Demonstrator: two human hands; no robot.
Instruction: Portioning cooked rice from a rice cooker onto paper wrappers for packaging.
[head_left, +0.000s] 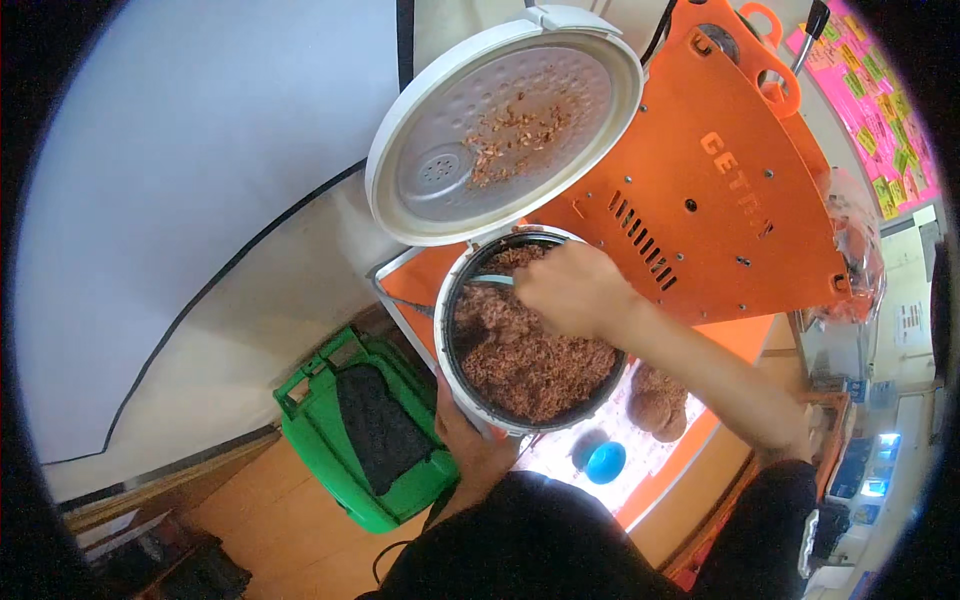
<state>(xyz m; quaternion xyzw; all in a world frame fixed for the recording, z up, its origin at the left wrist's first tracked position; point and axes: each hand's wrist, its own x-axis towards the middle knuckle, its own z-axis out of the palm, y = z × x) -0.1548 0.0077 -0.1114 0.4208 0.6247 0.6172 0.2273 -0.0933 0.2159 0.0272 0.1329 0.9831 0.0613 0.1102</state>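
Observation:
A white rice cooker stands with its lid swung up, and grains stick to the lid's inner side. Cooked reddish-brown rice fills much of the dark inner pot. My right hand is closed in a fist over the pot, around a pale utensil. Only a curved edge of that utensil shows; the rest is hidden by the hand and rice. Low on the cooker's near left side, my left hand holds the outer wall, its fingers partly hidden beneath it.
To the cooker's right, mounds of brown rice and a small blue cup sit on a printed sheet on the orange table. A large orange machine stands behind. Down on the floor at left is a green lidded bin with dark cloth on it.

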